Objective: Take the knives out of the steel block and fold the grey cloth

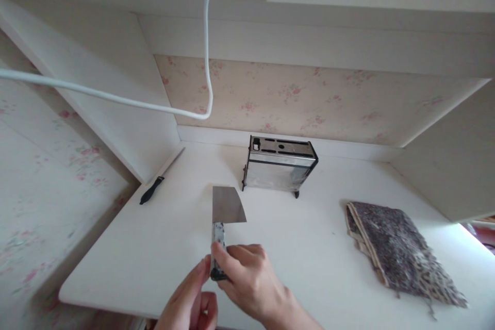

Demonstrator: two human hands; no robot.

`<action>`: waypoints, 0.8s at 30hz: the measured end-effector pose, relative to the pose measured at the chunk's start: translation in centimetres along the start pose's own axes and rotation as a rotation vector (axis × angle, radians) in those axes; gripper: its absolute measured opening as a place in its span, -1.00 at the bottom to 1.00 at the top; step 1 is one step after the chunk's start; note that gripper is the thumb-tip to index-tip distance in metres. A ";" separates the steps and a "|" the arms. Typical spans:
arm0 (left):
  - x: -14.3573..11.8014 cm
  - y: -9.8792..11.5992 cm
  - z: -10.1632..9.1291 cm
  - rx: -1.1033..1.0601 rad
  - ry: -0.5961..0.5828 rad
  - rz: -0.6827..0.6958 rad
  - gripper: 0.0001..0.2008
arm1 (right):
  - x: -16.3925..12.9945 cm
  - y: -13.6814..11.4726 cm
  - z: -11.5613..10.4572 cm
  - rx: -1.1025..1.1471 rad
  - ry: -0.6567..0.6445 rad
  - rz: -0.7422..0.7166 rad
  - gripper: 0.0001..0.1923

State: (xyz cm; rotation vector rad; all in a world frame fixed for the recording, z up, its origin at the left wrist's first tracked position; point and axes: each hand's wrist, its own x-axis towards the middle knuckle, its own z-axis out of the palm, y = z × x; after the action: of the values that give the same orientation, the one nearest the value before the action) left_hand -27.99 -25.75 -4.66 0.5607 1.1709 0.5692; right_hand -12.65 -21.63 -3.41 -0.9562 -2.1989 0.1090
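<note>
Above the near middle of the bench (162,247) we hold a cleaver (226,211), its long axis running away from us, blade pointing at the knife block (279,167). Our right hand (251,281) pinches the handle; our left hand (191,304) touches its butt, fingers half curled.

I've got the right hand (251,281) wrapped around the patterned handle of a broad steel cleaver (226,216), left hand (191,301) touching its butt end. Steel knife block (279,169), slim black-handled knife (160,177) and speckled folded cloth (398,247) sit on the white worktop (309,247).
</note>
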 end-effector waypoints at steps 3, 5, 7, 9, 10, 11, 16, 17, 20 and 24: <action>1.0 0.1 0.4 -0.064 0.011 -0.053 -0.29 | -0.4 0.2 0.6 -0.050 -0.037 -0.009 -0.63; 1.2 0.3 1.0 -0.075 0.064 0.012 -0.30 | -0.6 0.5 0.7 -0.032 -0.074 0.016 -0.62; 1.2 0.6 1.5 -0.061 0.108 0.075 -0.33 | -0.6 0.8 0.9 0.017 -0.114 0.041 -0.61; 1.0 1.0 1.9 -0.057 0.149 0.121 -0.37 | -0.7 0.9 1.3 0.052 -0.139 0.042 -0.62; 0.9 1.3 2.0 -0.066 0.187 0.147 -0.40 | -0.7 0.8 1.6 0.066 -0.149 0.043 -0.63; 0.9 1.5 2.1 -0.079 0.239 0.183 -0.44 | -0.8 0.8 1.9 0.081 -0.155 0.050 -0.63; 2.0 1.2 1.1 -0.117 0.443 0.323 -0.56 | -1.3 0.2 4.0 0.182 -0.208 0.135 -0.51; 2.3 0.8 0.5 -0.121 0.434 0.339 -0.57 | -1.3 0.2 4.4 0.202 -0.232 0.141 -0.45; 3.1 -0.3 -1.2 -0.121 0.368 0.381 -0.56 | -1.2 0.5 4.7 0.254 -0.314 0.119 -0.27; 3.9 -0.3 -2.3 -0.181 0.317 0.389 -0.54 | -0.3 0.5 3.8 0.211 -0.418 0.114 -0.25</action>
State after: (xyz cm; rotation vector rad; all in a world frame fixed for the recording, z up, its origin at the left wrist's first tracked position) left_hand -29.06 -23.10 -8.23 0.5583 1.2974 1.1186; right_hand -14.72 -20.74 -6.55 -1.0069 -2.4412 0.6322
